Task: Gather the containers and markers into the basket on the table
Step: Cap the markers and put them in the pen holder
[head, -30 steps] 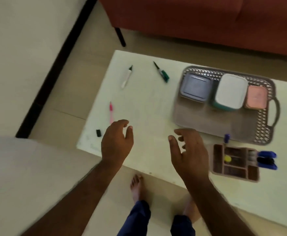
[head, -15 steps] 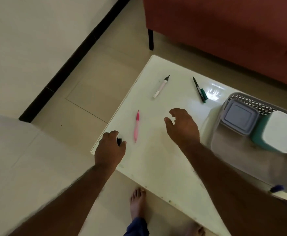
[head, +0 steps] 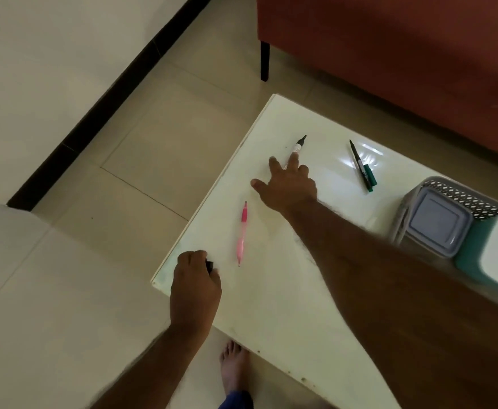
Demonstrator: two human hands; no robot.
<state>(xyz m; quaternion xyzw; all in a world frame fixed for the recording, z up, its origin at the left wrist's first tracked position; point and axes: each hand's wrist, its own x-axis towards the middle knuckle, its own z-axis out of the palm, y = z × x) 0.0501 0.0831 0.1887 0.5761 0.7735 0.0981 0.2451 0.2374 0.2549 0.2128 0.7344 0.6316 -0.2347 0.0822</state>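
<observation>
1. Since the frame half a second earlier, right hand (head: 289,187) has travelled from mid-worktop up toward the white marker (head: 296,147); left hand (head: 196,283) has stayed at the near-left corner.
2. Lower left of centre: left hand sits over the corner of the worktop (head: 271,290), fingers curled round a small black cap (head: 210,265) that shows at its fingertips.
3. Just right of that hand: a pink pen (head: 242,233) lies on the worktop, running near-vertically in the frame, apart from both hands.
4. Centre: right hand is spread, fingers extended and thumb out to the left. One fingertip overlaps the lower end of the white marker; nothing is grasped.
5. Upper centre: the white marker lies flat, its black tip pointing to the upper right.
6. Right of centre: a green marker (head: 361,166) lies flat, well apart from the hand, with its green cap (head: 370,175) beside the barrel.
7. Right edge: the basket (head: 460,196) rests on the worktop, holding a grey container (head: 436,228) and, to its right, a teal container (head: 496,258) with a white lid, cut off by the frame.
</observation>
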